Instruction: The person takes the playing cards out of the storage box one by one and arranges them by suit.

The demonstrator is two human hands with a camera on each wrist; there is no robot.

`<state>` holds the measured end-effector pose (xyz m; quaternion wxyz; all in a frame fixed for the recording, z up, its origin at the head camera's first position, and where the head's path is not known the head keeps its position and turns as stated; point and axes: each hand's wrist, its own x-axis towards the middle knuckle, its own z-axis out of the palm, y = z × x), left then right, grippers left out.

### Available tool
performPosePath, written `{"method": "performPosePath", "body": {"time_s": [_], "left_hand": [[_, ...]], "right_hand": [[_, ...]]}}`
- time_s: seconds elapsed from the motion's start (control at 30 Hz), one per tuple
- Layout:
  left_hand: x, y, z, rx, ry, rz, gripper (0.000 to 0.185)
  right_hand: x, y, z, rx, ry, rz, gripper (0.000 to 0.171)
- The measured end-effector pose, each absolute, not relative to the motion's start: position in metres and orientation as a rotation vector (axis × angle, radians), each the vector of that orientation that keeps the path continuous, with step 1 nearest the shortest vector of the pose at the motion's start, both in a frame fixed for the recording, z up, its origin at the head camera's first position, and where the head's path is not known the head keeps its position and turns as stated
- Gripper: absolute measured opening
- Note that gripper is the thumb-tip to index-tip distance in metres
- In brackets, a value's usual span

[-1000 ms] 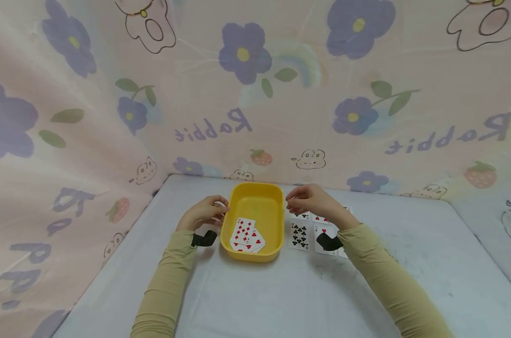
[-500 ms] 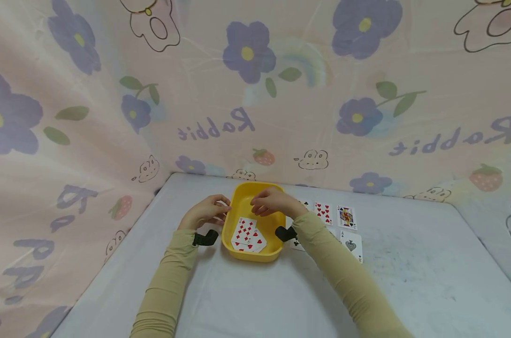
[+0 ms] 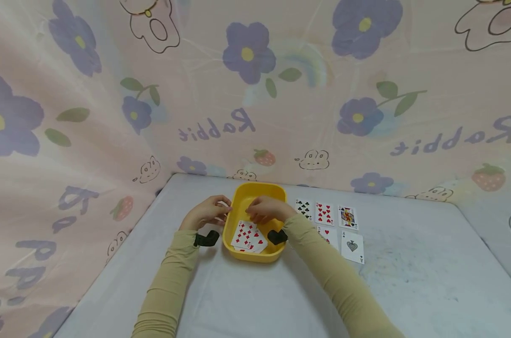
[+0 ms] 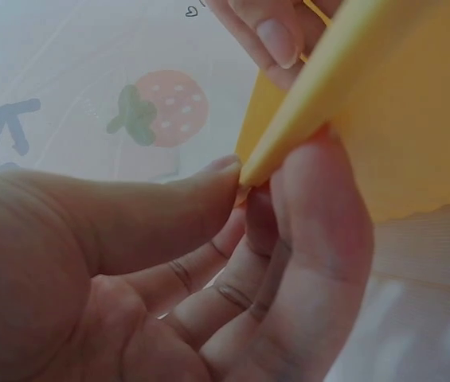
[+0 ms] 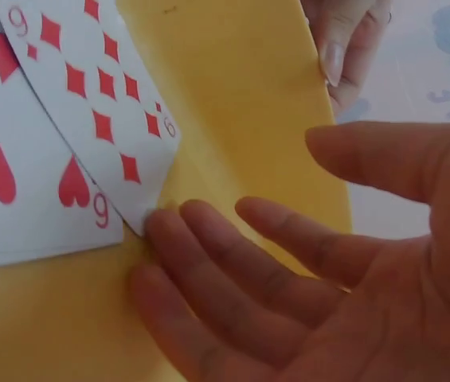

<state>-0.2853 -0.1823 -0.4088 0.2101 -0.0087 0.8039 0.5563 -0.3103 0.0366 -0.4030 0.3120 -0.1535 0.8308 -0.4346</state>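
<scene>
The yellow tray sits at the centre of the head view on the grey table. The left hand pinches the tray's left rim — thumb and curled fingers clamped on it. The right hand hovers inside the tray, fingers relaxed and holding nothing, its fingertips touching a corner of the nine of diamonds — which overlaps a hearts card. More cards lie right of the tray.
</scene>
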Motion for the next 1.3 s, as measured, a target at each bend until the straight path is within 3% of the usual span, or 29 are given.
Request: {"method": "performPosePath", "body": {"time_s": [0.53,0.97,1.3], "left_hand": [[-0.287,-0.182,-0.410,-0.029,2.221,1.550,0.023],[-0.287,-0.182,-0.408,-0.024,2.241,1.534,0.021],[-0.286,-0.182,-0.409,-0.044,2.258,1.514,0.021]], "right_hand": [[-0.300,0.039,-0.402,-0.422,2.216,-1.006,0.022],[-0.301,0.040,-0.394,-0.585,2.258,-0.942,0.017],[-0.294,0.068,-0.367,-0.708,2.298,-0.975,0.034]]}}
